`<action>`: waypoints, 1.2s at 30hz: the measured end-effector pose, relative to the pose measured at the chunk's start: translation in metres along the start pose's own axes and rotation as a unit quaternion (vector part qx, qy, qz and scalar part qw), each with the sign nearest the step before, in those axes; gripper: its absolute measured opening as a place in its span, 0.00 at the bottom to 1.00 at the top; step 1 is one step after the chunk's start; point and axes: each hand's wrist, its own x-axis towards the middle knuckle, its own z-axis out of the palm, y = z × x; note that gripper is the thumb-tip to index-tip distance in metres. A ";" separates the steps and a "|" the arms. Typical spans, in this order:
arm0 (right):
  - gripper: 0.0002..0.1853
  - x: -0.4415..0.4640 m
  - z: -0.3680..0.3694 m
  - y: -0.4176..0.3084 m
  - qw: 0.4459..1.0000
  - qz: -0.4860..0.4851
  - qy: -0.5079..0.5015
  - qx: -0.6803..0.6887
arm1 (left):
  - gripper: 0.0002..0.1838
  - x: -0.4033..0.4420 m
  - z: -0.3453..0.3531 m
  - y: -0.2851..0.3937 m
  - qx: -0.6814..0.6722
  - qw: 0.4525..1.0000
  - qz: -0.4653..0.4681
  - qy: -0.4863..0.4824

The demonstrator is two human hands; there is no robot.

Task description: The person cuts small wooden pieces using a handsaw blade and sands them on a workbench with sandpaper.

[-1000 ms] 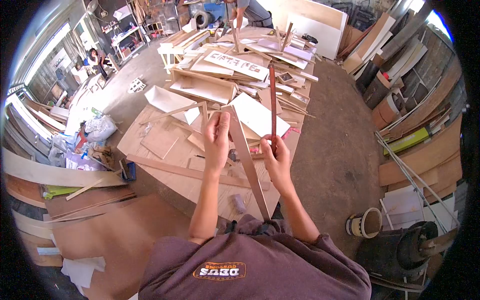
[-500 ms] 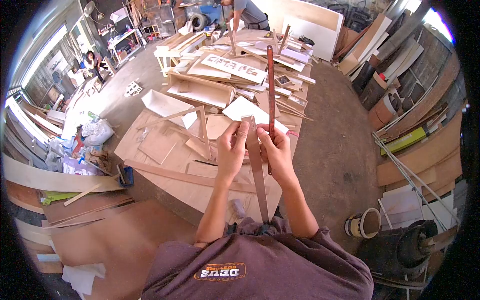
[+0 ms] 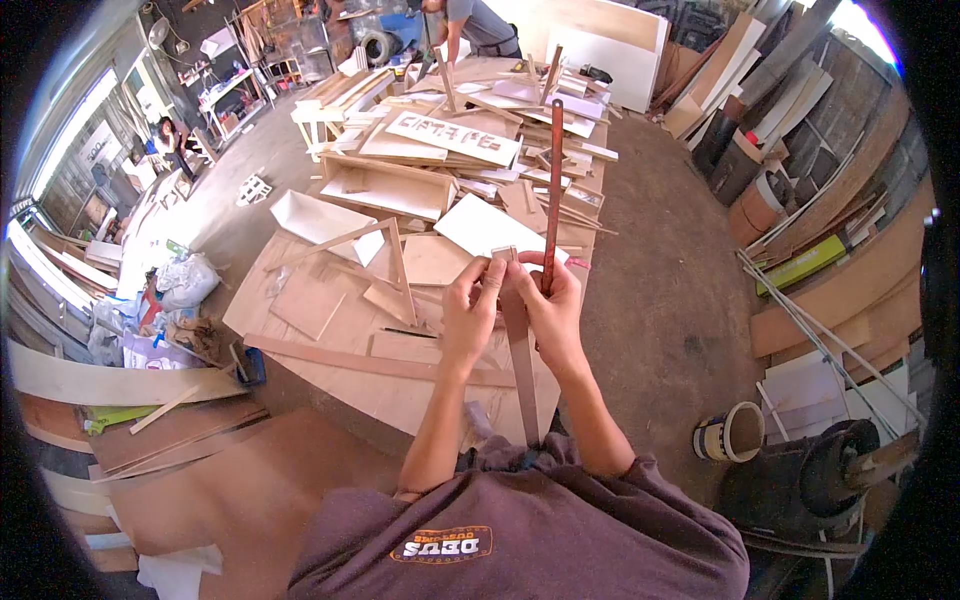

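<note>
Left hand (image 3: 470, 312): pinching top end of one long brown strip (image 3: 521, 370), over the surface (image 3: 365, 401). Right hand (image 3: 553, 318): at that end, also grasping one upright reddish strip (image 3: 555, 190). Done: both pieces in hand; remaining: cannot tell.

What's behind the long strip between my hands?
Tabletop shows either side; a flat brown board runs toward the strip from the left. Whatever lies directly behind is covered.

Far person (image 3: 482, 25) — cut off at top edge, dark strip (image 3: 555, 180) — partly behind right hand (image 3: 556, 312)
</note>
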 end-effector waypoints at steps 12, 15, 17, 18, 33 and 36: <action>0.08 -0.009 0.015 0.015 0.995 -0.048 0.060 -0.068 | 0.19 -0.003 -0.018 0.000 -0.067 0.995 -0.067 0.021; 0.08 -0.007 0.019 0.022 0.995 -0.054 0.074 -0.045 | 0.19 0.000 -0.020 -0.009 -0.128 0.987 -0.092 -0.017; 0.09 -0.005 0.023 0.021 0.995 -0.052 0.075 -0.044 | 0.16 0.003 -0.012 -0.017 -0.222 0.974 -0.031 0.001; 0.09 -0.004 0.025 0.019 0.995 -0.052 0.078 -0.042 | 0.16 0.002 -0.006 -0.016 -0.222 0.975 -0.032 0.004; 0.11 0.037 0.037 0.050 0.998 -0.042 0.049 -0.017 | 0.21 0.024 -0.007 -0.032 -0.238 0.968 -0.070 0.025; 0.13 0.038 0.034 0.040 0.997 0.063 0.024 0.022 | 0.19 0.029 -0.009 -0.034 -0.166 0.982 -0.076 0.055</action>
